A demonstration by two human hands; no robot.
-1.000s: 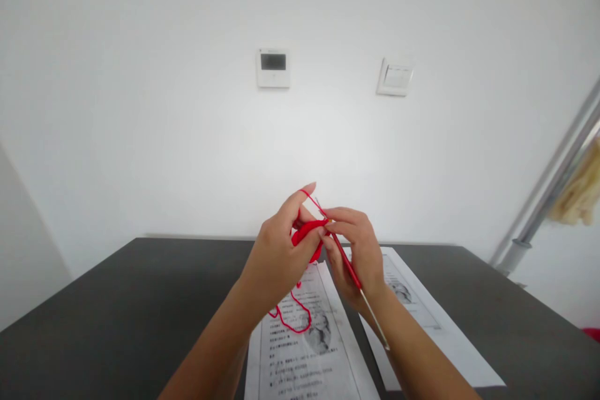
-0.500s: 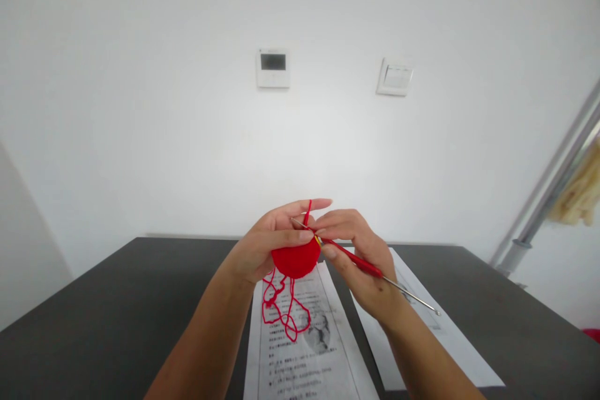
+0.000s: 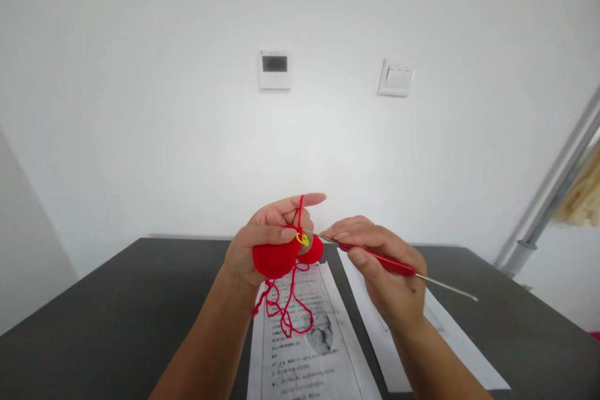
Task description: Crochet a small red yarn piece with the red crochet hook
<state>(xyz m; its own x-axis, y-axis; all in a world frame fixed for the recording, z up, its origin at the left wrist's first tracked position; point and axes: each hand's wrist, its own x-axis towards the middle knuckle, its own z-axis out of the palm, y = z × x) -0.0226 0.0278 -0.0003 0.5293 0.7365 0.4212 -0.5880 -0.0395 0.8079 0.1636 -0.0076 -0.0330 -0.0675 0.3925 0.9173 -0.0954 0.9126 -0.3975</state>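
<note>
A rounded, solid red crochet piece (image 3: 276, 260) is pinched at its upper edge in the left hand (image 3: 255, 244), a yellow stitch marker (image 3: 304, 240) at its right corner. Tangled red yarn (image 3: 293, 290) hangs beneath. The crochet hook (image 3: 391, 264), red-gripped with metal ends, slants down rightward in the right hand (image 3: 398, 297), its left tip near the marker.

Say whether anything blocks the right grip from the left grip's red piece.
Nothing visible blocks it: the hook in the right grip reaches across to the red piece. A yellow ring sits at the piece's edge; a red lump shows below the hook.
</note>
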